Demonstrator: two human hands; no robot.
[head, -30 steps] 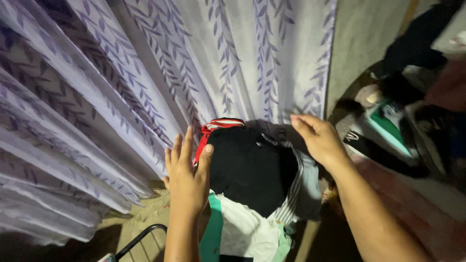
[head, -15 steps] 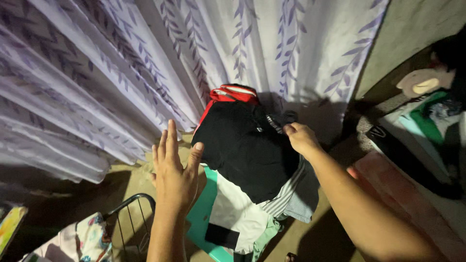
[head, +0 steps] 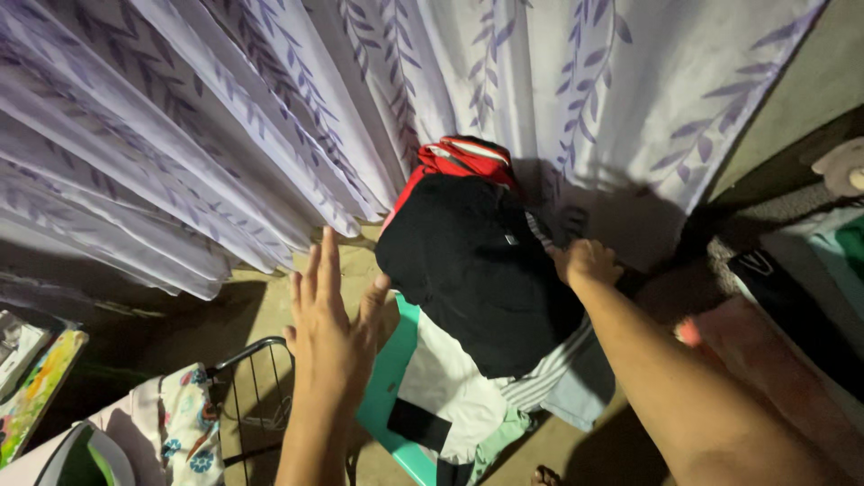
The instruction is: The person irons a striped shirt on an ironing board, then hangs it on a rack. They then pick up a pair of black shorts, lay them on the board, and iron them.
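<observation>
Head view is showing a black garment (head: 477, 265) lying on top of a pile of clothes that is draping over a teal plastic chair (head: 389, 382), close against a white curtain with purple leaf print (head: 270, 108). The garment is looking soft, limp and light; it is likely to sag and slide wherever it is lifted, so taking it by an edge or a corner, with the fabric pinched between thumb and fingers, is seeming the surest hold. Its surface is looking matt and dark, with a small pale tag near the upper right edge. The right hand (head: 587, 262) is curling at the garment's right edge, fingers bent into the cloth there, though whether it is actually gripping a fold cannot be told. The left hand (head: 333, 315) is hovering released, fingers spread and straight, just beside the garment's left edge and holding nothing. Under the black piece, a red garment with white stripes (head: 463, 155) is peeking out at the top, a white cloth (head: 445, 382) and a grey striped cloth (head: 544, 373) are hanging below. A black wire rack (head: 256, 387) and a floral cloth (head: 184, 418) are sitting at lower left.
</observation>
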